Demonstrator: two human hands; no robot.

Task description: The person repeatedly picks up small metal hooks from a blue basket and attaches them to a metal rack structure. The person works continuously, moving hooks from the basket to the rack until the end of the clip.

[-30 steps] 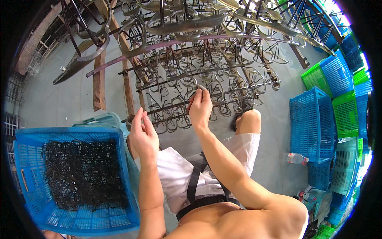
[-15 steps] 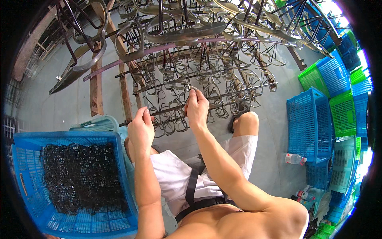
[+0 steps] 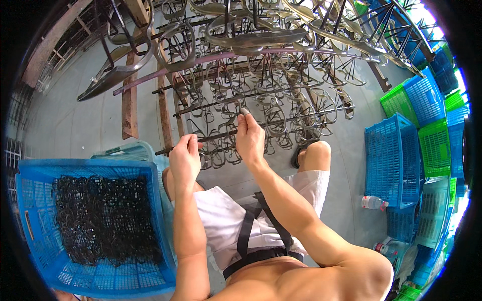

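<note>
Rows of bent, looped grey metal pieces (image 3: pixel 273 119) hang on dark rods in front of me. My right hand (image 3: pixel 251 139) is raised to the front row, thumb and forefinger pinched on the end of a grey metal piece (image 3: pixel 244 111); the rest of that piece blends into those behind it. My left hand (image 3: pixel 185 158) is closed beside the left end of a dark rod (image 3: pixel 164 151). Its fingertips press together, and I cannot make out what is in them.
A blue plastic basket (image 3: pixel 90 163) at left holds a tangle of black looped pieces (image 3: pixel 103 218). Larger metal loops (image 3: pixel 256 40) overhang at the top. Blue crates (image 3: pixel 389 155) and green crates (image 3: pixel 434 145) are stacked at right, with a plastic bottle (image 3: pixel 372 202) beside them.
The view has shifted slightly, so the rack and basket sit a little differently in it. Both hands stay near the front rods, still closed, with slight finger movement.
</note>
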